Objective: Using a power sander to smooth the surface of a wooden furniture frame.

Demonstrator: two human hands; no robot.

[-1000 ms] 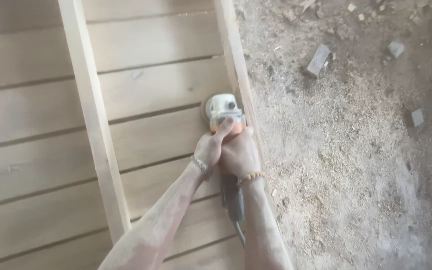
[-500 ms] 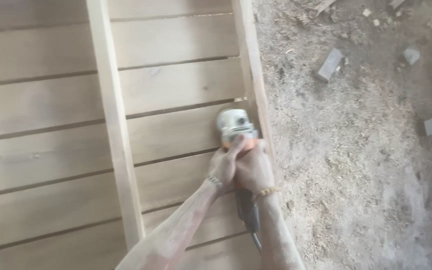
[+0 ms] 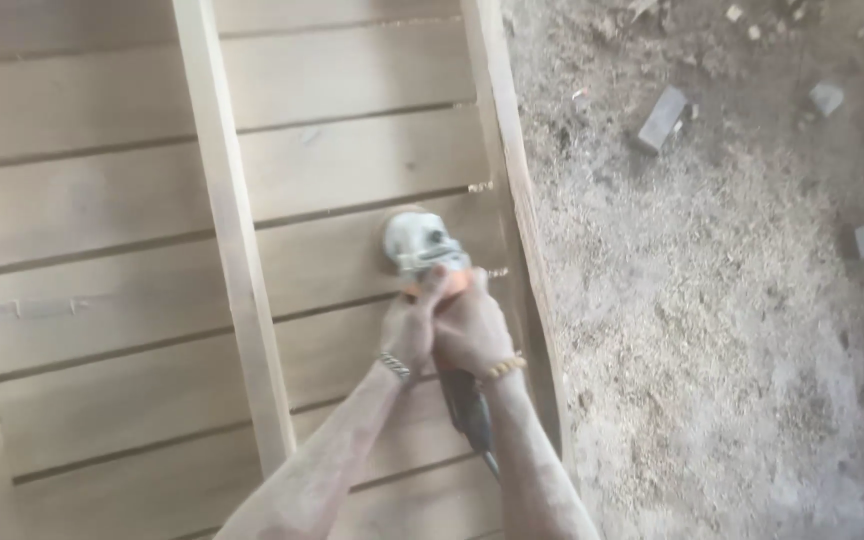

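Both hands are gripping a grinder [image 3: 422,245] and pressing its head flat onto a plank [image 3: 342,255] of a slatted wooden panel [image 3: 102,300]. The left hand [image 3: 410,325] is curling tightly around the orange neck of the tool, its thumb reaching up toward the pale gear housing. The right hand [image 3: 472,330] is clenching the body just behind it, fingers fully wrapped, touching the left hand. A metal bracelet is circling the left wrist and a beaded band [image 3: 505,369] is circling the right. The dark rear of the grinder is sticking out below the right wrist, and its cord [image 3: 490,462] is trailing down between the dusty forearms.

The grinder is sitting near the panel's right rail [image 3: 512,180], between that rail and a middle batten [image 3: 237,250] that is crossing the planks from top to bottom. To the right of the panel, the floor [image 3: 732,330] is lying under sawdust, with small wooden offcuts [image 3: 663,116] scattered well away from the hands.
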